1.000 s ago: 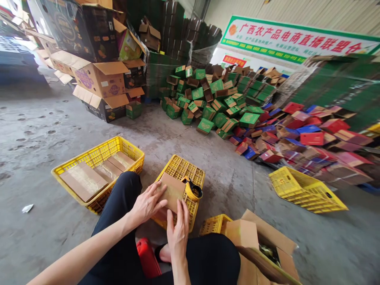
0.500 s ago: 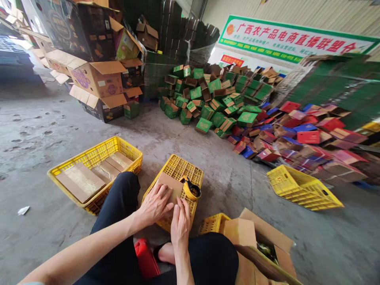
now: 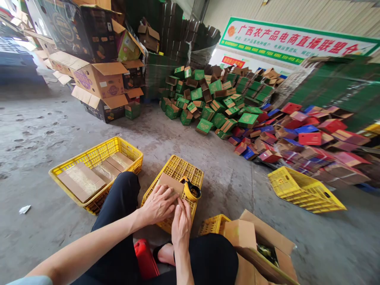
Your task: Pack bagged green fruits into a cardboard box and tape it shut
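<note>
A small brown cardboard box (image 3: pixel 171 183) lies on an upturned yellow plastic crate (image 3: pixel 185 167) in front of me. My left hand (image 3: pixel 158 204) rests on top of the box, palm down, its fingers stretched across the surface. At the box's near right edge is my right hand (image 3: pixel 181 221), thumb and fingers drawn together on the cardboard. Both hands cover the near part of the box. A yellow and black tape dispenser (image 3: pixel 192 190) sits on the crate just right of the box.
On the left, a yellow crate (image 3: pixel 130 148) holds several taped boxes (image 3: pixel 81 180). An open carton (image 3: pixel 242 233) with dark contents stands by my right knee. Another yellow crate (image 3: pixel 305 192) lies further right. Piles of green boxes (image 3: pixel 204 124) and red boxes (image 3: pixel 310 138) fill the back.
My left hand has slid nearer and to the right over the box, closer to my right hand. The right fingers have drawn together at the box's edge.
</note>
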Available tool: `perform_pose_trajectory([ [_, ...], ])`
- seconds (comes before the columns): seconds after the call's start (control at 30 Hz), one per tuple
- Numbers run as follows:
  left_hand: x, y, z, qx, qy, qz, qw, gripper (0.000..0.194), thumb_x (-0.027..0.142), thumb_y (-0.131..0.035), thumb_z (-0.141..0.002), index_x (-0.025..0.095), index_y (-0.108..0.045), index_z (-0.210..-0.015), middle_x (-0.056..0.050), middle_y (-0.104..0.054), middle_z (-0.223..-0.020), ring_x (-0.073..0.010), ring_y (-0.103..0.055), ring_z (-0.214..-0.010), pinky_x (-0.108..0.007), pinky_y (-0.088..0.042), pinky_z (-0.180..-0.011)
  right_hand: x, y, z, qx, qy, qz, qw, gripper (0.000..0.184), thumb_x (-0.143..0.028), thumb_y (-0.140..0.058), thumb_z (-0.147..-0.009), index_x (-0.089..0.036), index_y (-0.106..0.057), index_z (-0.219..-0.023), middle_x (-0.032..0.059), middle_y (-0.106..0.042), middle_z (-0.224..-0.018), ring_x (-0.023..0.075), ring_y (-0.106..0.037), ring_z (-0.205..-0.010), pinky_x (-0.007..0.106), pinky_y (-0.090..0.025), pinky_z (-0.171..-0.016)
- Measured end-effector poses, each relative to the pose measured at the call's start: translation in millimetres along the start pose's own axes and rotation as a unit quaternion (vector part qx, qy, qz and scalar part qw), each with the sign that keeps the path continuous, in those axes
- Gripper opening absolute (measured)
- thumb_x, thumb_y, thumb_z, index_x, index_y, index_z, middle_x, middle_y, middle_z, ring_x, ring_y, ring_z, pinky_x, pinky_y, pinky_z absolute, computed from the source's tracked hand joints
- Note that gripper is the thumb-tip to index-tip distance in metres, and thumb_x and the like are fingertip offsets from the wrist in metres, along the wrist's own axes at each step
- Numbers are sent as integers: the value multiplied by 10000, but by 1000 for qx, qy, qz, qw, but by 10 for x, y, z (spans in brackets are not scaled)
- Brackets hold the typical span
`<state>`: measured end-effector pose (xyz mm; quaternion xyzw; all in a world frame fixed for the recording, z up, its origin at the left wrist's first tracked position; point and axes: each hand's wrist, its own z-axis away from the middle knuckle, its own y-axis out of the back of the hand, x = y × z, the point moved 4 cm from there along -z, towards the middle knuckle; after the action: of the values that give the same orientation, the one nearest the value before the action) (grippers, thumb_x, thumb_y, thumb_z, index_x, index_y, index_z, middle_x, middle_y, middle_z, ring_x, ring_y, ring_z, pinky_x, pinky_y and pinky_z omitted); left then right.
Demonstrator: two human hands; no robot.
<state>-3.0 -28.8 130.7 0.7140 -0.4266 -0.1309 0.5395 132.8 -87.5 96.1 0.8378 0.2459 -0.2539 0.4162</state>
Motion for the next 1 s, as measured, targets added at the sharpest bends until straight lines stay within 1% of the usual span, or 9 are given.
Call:
perform_pose_trajectory([
  [0.13, -180, 4, 315, 33, -33, 48, 998, 514, 431, -520, -1089, 215, -520, -1556, -113, -569, -1557, -312, -483, -1468, -508, -438, -1222, -11, -11, 13, -4, 13, 30, 999, 460, -376, -361, -1138, -168, -678, -1398, 177, -692, -1365, 270, -684, -1261, 437, -563, -1064],
  [0.23, -409, 9, 583, 63, 9, 66, 996, 546, 417, -487, -1104, 214, -461, -1611, -129, -528, -1608, -310, -476, -1505, -512, -440, -1244, -20, -39, 6, 6, 26, 70, 997, 430, -365, -393, -1132, -170, -681, -1385, 186, -667, -1428, 300, -649, -1319, 490, -536, -1100],
  [0.33, -521, -11, 724, 81, 50, 82, 992, 560, 405, -473, -1109, 213, -432, -1633, -137, -513, -1621, -298, -490, -1503, -483, -476, -1227, -42, -84, -15, 0, 51, 85, 995, 417, -345, -401, -1129, -157, -663, -1394, 185, -673, -1433, 312, -590, -1397, 531, -507, -1141],
  [0.47, -468, -74, 696, 94, 67, 96, 989, 550, 407, -494, -1095, 204, -475, -1607, -142, -550, -1587, -305, -500, -1499, -483, -502, -1209, -89, -126, -21, -32, 72, 108, 991, 420, -383, -459, -1113, -167, -632, -1429, 171, -635, -1496, 347, -451, -1513, 588, -474, -1169],
  [0.57, -431, -105, 656, 100, 75, 98, 987, 545, 396, -505, -1086, 201, -492, -1594, -144, -568, -1569, -321, -501, -1496, -505, -502, -1207, -139, -130, -19, -49, 76, 126, 988, 431, -414, -473, -1105, -185, -627, -1436, 167, -602, -1526, 360, -414, -1527, 605, -465, -1172],
  [0.67, -439, -111, 657, 100, 73, 104, 987, 543, 376, -511, -1079, 201, -493, -1593, -147, -572, -1564, -325, -499, -1497, -516, -504, -1206, -211, -156, -37, -65, 84, 138, 985, 448, -456, -483, -1095, -208, -638, -1434, 177, -561, -1531, 365, -453, -1484, 602, -463, -1168],
  [0.83, -471, -98, 657, 105, 69, 112, 986, 546, 406, -540, -1072, 201, -507, -1577, -155, -589, -1542, -327, -511, -1486, -517, -519, -1192, -287, -226, -127, -87, 74, 169, 979, 488, -543, -524, -1062, -272, -651, -1446, 184, -527, -1492, 374, -553, -1335, 592, -529, -1068],
  [0.9, -475, -88, 642, 106, 72, 115, 985, 547, 437, -545, -1074, 200, -514, -1566, -156, -607, -1517, -325, -534, -1462, -510, -533, -1176, -288, -224, -161, -89, 77, 167, 979, 494, -549, -531, -1057, -273, -651, -1449, 179, -542, -1477, 376, -548, -1341, 589, -533, -1066],
  [1.0, -473, -67, 618, 103, 78, 116, 985, 546, 468, -535, -1080, 213, -513, -1562, -147, -624, -1488, -312, -561, -1435, -490, -544, -1162, -255, -173, -166, -93, 94, 133, 982, 463, -503, -524, -1072, -261, -648, -1446, 163, -566, -1484, 353, -529, -1399, 563, -527, -1108],
])
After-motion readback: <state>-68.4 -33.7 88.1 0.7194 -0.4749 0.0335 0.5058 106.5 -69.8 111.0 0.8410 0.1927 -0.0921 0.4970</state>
